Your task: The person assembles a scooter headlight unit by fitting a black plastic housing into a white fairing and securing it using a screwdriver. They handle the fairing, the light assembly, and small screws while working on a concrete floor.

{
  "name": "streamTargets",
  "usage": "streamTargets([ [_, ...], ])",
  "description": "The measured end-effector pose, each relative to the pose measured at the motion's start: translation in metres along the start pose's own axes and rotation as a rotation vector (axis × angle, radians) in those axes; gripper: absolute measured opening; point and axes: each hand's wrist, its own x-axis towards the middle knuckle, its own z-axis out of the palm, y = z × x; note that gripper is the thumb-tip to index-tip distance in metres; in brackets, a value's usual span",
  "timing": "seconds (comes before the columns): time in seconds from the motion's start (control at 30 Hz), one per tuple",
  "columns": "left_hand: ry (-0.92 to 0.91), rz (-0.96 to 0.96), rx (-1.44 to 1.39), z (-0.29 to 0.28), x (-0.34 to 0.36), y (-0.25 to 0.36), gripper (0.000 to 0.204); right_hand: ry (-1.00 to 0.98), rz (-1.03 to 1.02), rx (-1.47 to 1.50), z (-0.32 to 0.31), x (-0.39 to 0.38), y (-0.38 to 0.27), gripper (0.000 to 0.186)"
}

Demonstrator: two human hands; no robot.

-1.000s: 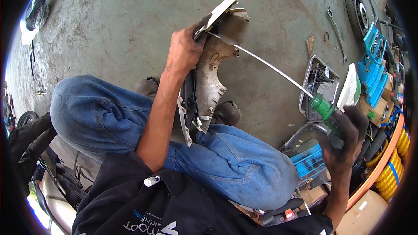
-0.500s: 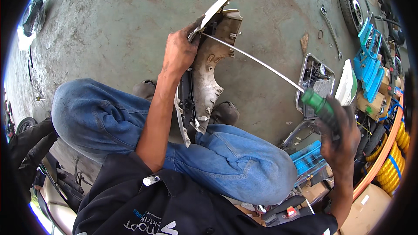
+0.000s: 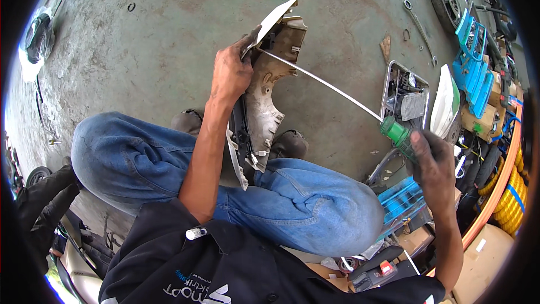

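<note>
My left hand grips the upper edge of a white plastic body panel with a grimy inside and dark inner pieces, held upright between my bent, jean-clad legs. My right hand is closed around the green handle of a long screwdriver at the right. Its thin shaft runs up and leftward to the panel, where the tip meets it just beside my left fingers, partly hidden in the panel's shadowed edge.
On the concrete floor at the right lie a metal tray of parts, a wrench, a wheel, blue plastic panels, cardboard boxes and yellow coiled hose. A bagged dark part is at the far left.
My right hand and the screwdriver handle have moved up and slightly left. My left hand and the panel have shifted slightly left, and the panel's top has dropped a little.
</note>
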Motion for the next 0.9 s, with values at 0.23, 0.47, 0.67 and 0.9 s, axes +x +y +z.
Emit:
streamTargets([
  [0.23, -0.024, 0.025, 0.011, 0.006, -0.006, 0.004, 0.066, 0.213, -0.794, -0.529, 0.001, 0.01, 0.033, 0.043],
  [0.47, -0.042, 0.042, -0.045, 0.012, -0.002, 0.016, 0.065, 0.369, -0.996, -0.437, -0.005, 0.007, 0.026, 0.056],
  [0.67, -0.021, 0.058, -0.042, 0.0, -0.004, 0.008, 0.066, -0.012, 0.146, 0.154, 0.0, 0.001, 0.012, 0.07],
  [0.9, -0.065, 0.131, -0.142, 0.006, -0.008, 0.008, 0.063, 0.269, -1.009, -0.741, -0.011, 0.001, 0.05, 0.061],
])
